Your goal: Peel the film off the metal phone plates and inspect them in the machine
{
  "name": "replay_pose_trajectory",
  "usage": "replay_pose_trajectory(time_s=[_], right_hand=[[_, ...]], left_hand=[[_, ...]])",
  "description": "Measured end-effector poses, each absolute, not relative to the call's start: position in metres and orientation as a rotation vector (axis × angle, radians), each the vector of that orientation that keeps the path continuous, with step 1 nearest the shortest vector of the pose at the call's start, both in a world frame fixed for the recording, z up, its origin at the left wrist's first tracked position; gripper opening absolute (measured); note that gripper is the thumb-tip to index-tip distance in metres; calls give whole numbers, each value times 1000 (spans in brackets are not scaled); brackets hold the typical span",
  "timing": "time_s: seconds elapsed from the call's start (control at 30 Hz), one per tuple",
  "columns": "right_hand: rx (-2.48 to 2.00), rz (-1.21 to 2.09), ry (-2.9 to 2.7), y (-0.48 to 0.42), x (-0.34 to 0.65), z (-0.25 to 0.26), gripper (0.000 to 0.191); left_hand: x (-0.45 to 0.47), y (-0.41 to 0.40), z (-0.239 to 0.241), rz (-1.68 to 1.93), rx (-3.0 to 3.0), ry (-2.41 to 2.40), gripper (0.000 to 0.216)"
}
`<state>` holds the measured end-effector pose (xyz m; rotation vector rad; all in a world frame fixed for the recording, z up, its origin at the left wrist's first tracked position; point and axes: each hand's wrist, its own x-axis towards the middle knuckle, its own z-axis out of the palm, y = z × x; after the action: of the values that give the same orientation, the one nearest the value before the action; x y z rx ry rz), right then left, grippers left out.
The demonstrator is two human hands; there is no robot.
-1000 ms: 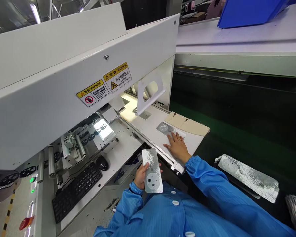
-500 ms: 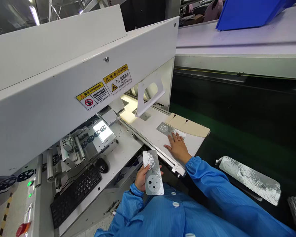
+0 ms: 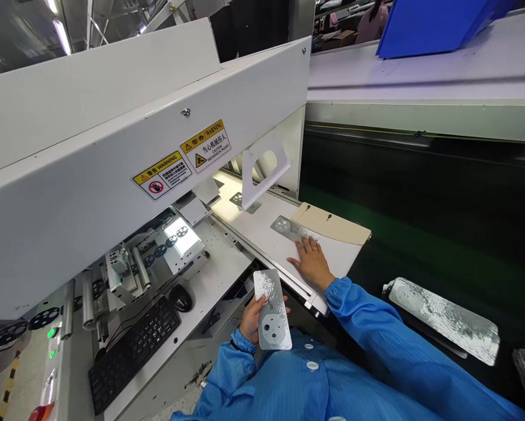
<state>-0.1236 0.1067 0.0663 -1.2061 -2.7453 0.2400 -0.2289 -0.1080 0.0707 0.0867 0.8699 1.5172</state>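
My left hand grips a silvery phone back panel by its long edges, close to my body, with the round camera-hole area at the lower end. My right hand lies with fingers spread on the white machine bed. Its fingertips touch the near end of a second phone back panel, which lies flat alongside a cream guide plate. Further in, under the machine's lit opening, a third panel rests on the bed, partly hidden by a white bracket.
A stack of silvery panels sits on the dark green belt at right. To the left are a keyboard, a mouse and a film feed with black discs. A blue bin stands on the shelf behind.
My right hand has moved slightly inward, and the panel at its fingertips has slid along the bed toward the lit opening. My left hand still holds its panel.
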Motion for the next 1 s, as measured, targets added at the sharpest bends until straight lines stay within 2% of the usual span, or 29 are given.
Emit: replay_pose_trajectory(time_s=[0.6, 0.8, 1.0], right_hand=[[-1227, 285, -2702, 109, -133, 60, 75], [-1199, 232, -2691, 113, -147, 63, 72], [-1001, 203, -2776, 129, -159, 70, 56]], left_hand=[[-225, -105, 76, 1486, 195, 926, 48], [-226, -108, 75, 1500, 150, 897, 52], [-232, -116, 64, 1549, 115, 851, 63]])
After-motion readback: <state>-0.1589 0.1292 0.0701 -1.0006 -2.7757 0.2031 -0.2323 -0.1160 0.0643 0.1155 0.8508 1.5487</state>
